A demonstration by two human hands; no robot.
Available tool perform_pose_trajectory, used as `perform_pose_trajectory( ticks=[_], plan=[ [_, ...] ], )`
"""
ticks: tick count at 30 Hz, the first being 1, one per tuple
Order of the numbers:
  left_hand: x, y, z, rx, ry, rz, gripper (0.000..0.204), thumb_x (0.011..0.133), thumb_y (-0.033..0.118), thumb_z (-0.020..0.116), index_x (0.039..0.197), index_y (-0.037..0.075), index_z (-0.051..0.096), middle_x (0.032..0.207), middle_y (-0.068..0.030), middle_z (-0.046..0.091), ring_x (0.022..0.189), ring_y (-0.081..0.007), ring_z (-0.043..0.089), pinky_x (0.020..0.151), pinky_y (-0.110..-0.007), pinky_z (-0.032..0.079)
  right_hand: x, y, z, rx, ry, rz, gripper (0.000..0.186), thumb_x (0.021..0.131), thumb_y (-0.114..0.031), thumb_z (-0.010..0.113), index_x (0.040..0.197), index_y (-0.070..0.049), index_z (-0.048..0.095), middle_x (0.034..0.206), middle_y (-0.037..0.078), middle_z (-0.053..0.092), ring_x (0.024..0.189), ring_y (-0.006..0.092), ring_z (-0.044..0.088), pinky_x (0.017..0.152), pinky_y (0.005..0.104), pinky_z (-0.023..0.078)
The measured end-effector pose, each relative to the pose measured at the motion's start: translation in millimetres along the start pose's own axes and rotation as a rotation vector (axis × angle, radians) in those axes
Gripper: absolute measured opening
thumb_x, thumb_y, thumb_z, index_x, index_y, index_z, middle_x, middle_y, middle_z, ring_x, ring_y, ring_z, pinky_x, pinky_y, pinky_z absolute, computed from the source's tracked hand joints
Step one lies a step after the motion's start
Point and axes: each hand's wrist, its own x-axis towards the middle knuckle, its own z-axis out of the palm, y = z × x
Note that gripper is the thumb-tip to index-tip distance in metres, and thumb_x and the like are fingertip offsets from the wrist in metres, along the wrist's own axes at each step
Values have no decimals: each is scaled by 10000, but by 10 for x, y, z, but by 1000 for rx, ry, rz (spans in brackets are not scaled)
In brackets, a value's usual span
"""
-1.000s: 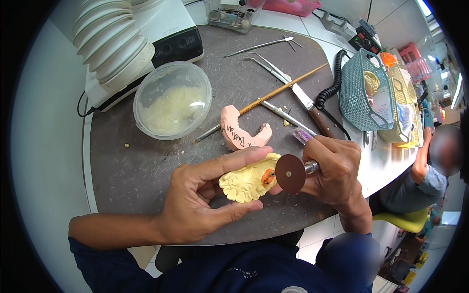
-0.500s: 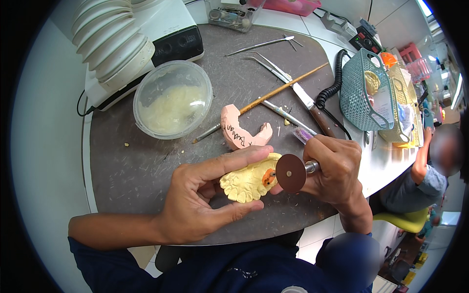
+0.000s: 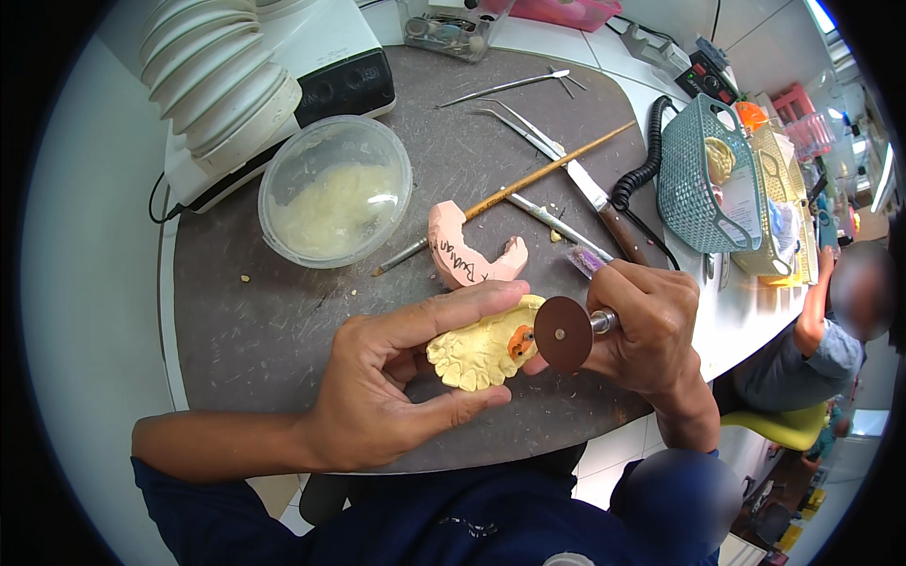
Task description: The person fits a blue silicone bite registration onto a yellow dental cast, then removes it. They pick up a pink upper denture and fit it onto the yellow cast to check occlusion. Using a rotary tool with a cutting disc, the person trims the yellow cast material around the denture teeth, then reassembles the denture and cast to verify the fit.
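Between the thumb and fingers of my left hand (image 3: 387,377) is a yellow plaster dental model (image 3: 467,357) with a row of teeth. An orange patch (image 3: 520,341) with small dark dots lies on the model's right part. My right hand (image 3: 649,325) grips a rotary handpiece (image 3: 604,322) with a brown cutting disc (image 3: 563,334) on its tip. The disc stands at the model's right edge and covers part of it; whether they touch I cannot tell. Just beyond, a pink horseshoe-shaped dental model (image 3: 462,255) with handwriting rests on the table, partly over a wooden-handled brush (image 3: 538,177).
A clear tub (image 3: 283,231) of pale material stands at left, beside a white machine with a ribbed hose (image 3: 212,75). A knife (image 3: 604,203), tweezers (image 3: 514,123) and a coiled cord (image 3: 651,151) lie beyond my right hand. Baskets (image 3: 694,184) stand at right; another person (image 3: 793,349) sits beyond.
Almost nothing differs. The yellow model and the disc have shifted very slightly to the right, with both hands keeping their hold.
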Motion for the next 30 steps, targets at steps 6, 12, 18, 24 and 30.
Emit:
perform_pose_trajectory(
  ticks=[6, 12, 18, 24, 30],
  plan=[
    [8, 29, -4, 20, -21, -6, 663, 796, -77, 758, 1392, -87, 468, 1431, -228, 506, 1308, -221, 516, 1131, -359, 397, 7, -2, 6, 1, 13, -23, 562, 635, -459, 883, 660, -79, 469, 543, 45, 470, 438, 222, 526, 432, 330, 399],
    [12, -3, -14, 19, -12, -11, 660, 792, -81, 758, 1387, -90, 473, 1434, -230, 504, 1311, -228, 514, 1132, -362, 395, 21, -7, 5, -28, -1, -60, 555, 635, -454, 883, 666, -74, 480, 542, 46, 465, 446, 225, 532, 448, 336, 413],
    [26, 9, -21, 39, -41, 32, 638, 834, -117, 699, 1419, -70, 449, 1403, -177, 540, 1180, -197, 620, 1052, -307, 478, -10, 13, -7, -11, -4, -10, 556, 632, -448, 891, 669, -71, 484, 549, 47, 486, 446, 223, 539, 436, 337, 411],
    [23, 10, -20, 34, -42, 47, 639, 834, -127, 694, 1420, -72, 446, 1396, -176, 545, 1178, -197, 620, 1054, -309, 478, 9, -9, 11, 0, 19, -6, 576, 628, -471, 887, 662, -75, 470, 538, 42, 470, 435, 223, 527, 423, 333, 400],
    [8, 13, -16, -1, -15, -11, 658, 787, -91, 756, 1382, -93, 476, 1428, -234, 507, 1313, -229, 512, 1134, -361, 394, 7, 7, 4, 0, -7, -33, 577, 631, -484, 873, 660, -80, 461, 541, 40, 465, 430, 222, 515, 419, 337, 393]
  ],
)
